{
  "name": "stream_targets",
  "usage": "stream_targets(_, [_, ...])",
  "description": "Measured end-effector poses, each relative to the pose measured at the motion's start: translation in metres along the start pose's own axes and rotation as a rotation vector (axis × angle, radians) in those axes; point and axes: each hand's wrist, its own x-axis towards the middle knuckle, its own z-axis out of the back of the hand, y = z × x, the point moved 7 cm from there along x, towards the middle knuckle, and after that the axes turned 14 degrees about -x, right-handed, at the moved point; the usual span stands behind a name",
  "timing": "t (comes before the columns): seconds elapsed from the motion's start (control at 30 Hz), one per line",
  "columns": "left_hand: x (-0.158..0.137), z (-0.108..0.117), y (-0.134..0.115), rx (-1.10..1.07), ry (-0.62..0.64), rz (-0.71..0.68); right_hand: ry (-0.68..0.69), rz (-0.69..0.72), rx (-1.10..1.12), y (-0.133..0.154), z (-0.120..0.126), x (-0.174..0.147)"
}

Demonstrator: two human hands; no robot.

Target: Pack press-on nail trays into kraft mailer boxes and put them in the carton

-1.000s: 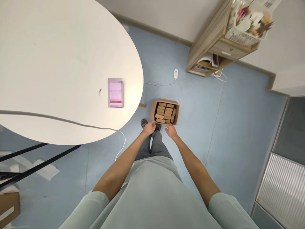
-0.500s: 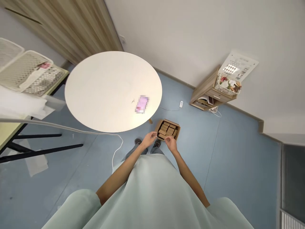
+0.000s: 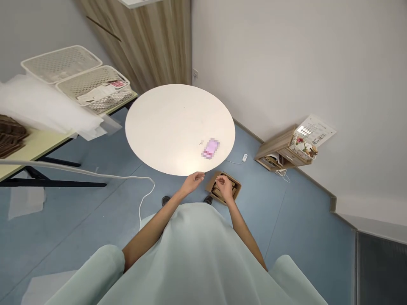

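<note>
My left hand [image 3: 192, 183] hovers just off the near edge of the round white table [image 3: 165, 127]. Its fingers stretch to the right and look slightly apart, with no object visible in them. Over an open cardboard box [image 3: 238, 192] on the floor is my right hand [image 3: 224, 187]. The fingers there curl toward the thumb in a pinch; whatever may be between them is too small to make out. Small brown cardboard boxes [image 3: 216, 193] lie inside the larger box, partly hidden by that hand.
A pixelated pink-purple object [image 3: 210, 148] lies on the table. White mesh baskets [image 3: 95, 87] and white sheets [image 3: 54, 106] sit on a desk at left. A white cable [image 3: 121, 176] hangs across the left side. Near the wall stands a small wooden cabinet [image 3: 280, 148].
The view has turned, so the table and box appear farther right and slightly lower. My hands have moved apart a little, the left toward the table edge, the right over the box.
</note>
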Motion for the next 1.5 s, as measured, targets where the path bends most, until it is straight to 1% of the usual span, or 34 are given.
stream_targets(0.1, [-0.006,0.046,-0.012,-0.032,-0.007,-0.013,-0.008,0.033,0.003,0.044,-0.025,0.001])
stream_targets(0.2, [-0.012,0.095,-0.023,-0.051,-0.022,-0.041,-0.006,0.039,0.006,0.085,-0.058,-0.001])
stream_targets(0.3, [-0.018,0.144,-0.032,-0.076,-0.061,-0.077,-0.017,0.009,0.012,0.119,-0.093,-0.004])
stream_targets(0.4, [-0.025,0.187,-0.034,-0.12,-0.121,-0.094,-0.028,-0.01,0.02,0.151,-0.126,-0.01])
stream_targets(0.53, [-0.03,0.228,-0.032,-0.195,-0.162,-0.09,0.025,0.025,0.005,0.191,-0.161,-0.011])
stream_targets(0.67, [-0.03,0.265,-0.037,-0.249,-0.21,-0.09,0.089,0.081,-0.066,0.225,-0.187,0.004])
stream_targets(0.8, [-0.027,0.309,-0.049,-0.24,-0.267,-0.102,0.119,0.126,-0.126,0.251,-0.214,0.03])
stream_targets(1.0, [-0.011,0.391,-0.077,-0.188,-0.388,-0.106,0.148,0.11,-0.015,0.281,-0.26,0.073])
stream_targets(1.13, [0.003,0.441,-0.097,-0.169,-0.444,-0.087,0.148,0.074,0.043,0.301,-0.283,0.102])
stream_targets(1.3, [0.02,0.486,-0.108,-0.162,-0.475,-0.059,0.154,0.02,0.074,0.321,-0.298,0.13])
stream_targets(1.5, [0.047,0.532,-0.111,-0.177,-0.517,-0.071,0.109,-0.021,0.054,0.338,-0.305,0.145])
